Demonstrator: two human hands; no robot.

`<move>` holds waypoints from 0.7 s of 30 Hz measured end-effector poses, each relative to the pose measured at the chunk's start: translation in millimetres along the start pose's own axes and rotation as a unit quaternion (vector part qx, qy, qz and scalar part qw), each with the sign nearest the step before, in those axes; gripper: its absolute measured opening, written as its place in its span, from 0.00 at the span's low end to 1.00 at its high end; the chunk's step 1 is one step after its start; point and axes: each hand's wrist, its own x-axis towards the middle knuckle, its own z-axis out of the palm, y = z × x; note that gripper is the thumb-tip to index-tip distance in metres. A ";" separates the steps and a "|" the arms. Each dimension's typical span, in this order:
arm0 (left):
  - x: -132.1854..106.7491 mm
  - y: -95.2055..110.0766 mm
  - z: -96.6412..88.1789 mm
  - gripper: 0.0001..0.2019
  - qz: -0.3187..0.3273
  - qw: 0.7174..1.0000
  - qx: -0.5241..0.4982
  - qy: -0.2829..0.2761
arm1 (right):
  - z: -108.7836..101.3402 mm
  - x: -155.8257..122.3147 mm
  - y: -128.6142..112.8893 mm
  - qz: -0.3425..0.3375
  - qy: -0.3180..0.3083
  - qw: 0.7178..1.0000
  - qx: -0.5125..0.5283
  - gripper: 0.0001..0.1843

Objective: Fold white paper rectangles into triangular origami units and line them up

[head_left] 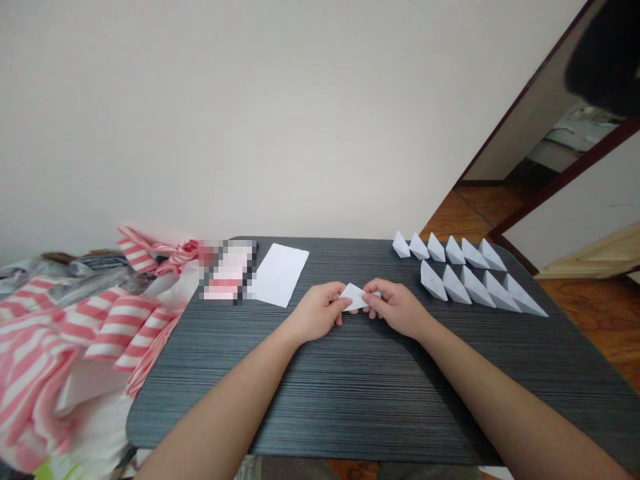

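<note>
- L hand [317, 312]: over the table [350, 400] mid-width, a bit past its centre toward the far edge. Fingers curled in, thumb + fingertips pinching the left end of a small folded white paper [354, 297].
- R hand [397, 308]: same strip of the table, just right of the L hand. Fingers bent, pinching the paper's right end, knuckles facing up.
- Folded white paper: triangular, peak pointing up, held between both hands just above or on the table top; can't tell which. Lower edge is hidden by the fingers.
- Both forearms come in from the table's near edge and angle inward toward the paper.
- Flat white sheet [279, 273]: lies on the table, far-left part, slightly skewed, well apart from the hands.
- Pixelated patch [227, 273]: at the table's far-left corner, touching the sheet's left side. Contents can't be made out.
- Folded paper shapes, far row [445, 248]: six pointed white pieces lined up along the table's far-right edge.
- Folded paper shapes, near row [480, 288]: five more, just in front of the far row, on the table's right side.
- Pink-and-white striped bags [75, 347]: heaped off the table's left edge, some overlapping its left rim.
</note>
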 end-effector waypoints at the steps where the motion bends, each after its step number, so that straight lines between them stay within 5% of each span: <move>1: 0.1 -0.4 0.1 0.10 0.002 1.000 -0.002 0.000 | -0.2 0.0 -0.3 0.000 -0.002 1.000 0.000 0.09; 21: 7.8 -13.5 -2.3 0.15 -0.020 0.995 -0.092 0.034 | 1.0 1.9 7.9 0.034 0.046 0.996 0.073 0.12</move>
